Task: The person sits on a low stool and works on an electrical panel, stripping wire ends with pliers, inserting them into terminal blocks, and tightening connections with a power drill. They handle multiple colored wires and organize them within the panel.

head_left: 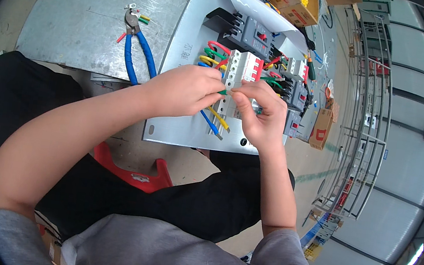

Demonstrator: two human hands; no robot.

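Note:
In front of the white circuit breakers (239, 72), my two hands meet at a green wire (223, 92). My left hand (188, 90) is closed in a pinch on its green insulation. The fingertips of my right hand (262, 112) pinch at the wire's pale end, close against the left fingers. Below my left hand a yellow wire (220, 119) and a blue wire (210, 124) stick out with loose ends. The breakers sit on a grey metal mounting plate (170, 130), along with a large dark breaker (255, 36) farther back.
Blue-handled cable cutters (137, 44) lie on the metal table (77, 20) at the left, beside short wire scraps. Cardboard boxes (291, 4) stand at the far side. A red stool (135, 173) is beneath me. Metal racking (359, 140) runs along the right.

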